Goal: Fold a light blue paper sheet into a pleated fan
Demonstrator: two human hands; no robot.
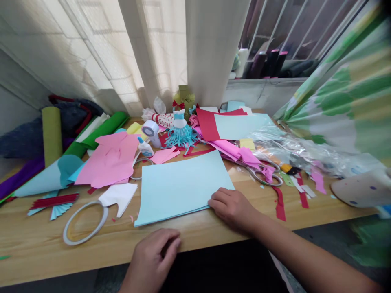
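Note:
A sheet of light blue paper (183,183) lies on the wooden table in front of me, with a second layer showing along its near edge. At its near right corner, my right hand (232,206) grips the paper with bent fingers; the thumb is hidden. My left hand (157,252) hovers at the table's front edge, just short of the paper. Its fingers are loosely curved, the thumb stands apart from them, and nothing is held. Left of the paper are a roll of double-sided tape (71,240) and a white paper cutout (120,196).
Pink paper (111,162), a glue bottle (145,147) and a blue-fringed paper doll (180,132) crowd the back. Scissors (265,178) and red scraps (280,203) lie right, near clear plastic wrap (305,152). A dotted cup-like object (360,188) sits at the right edge.

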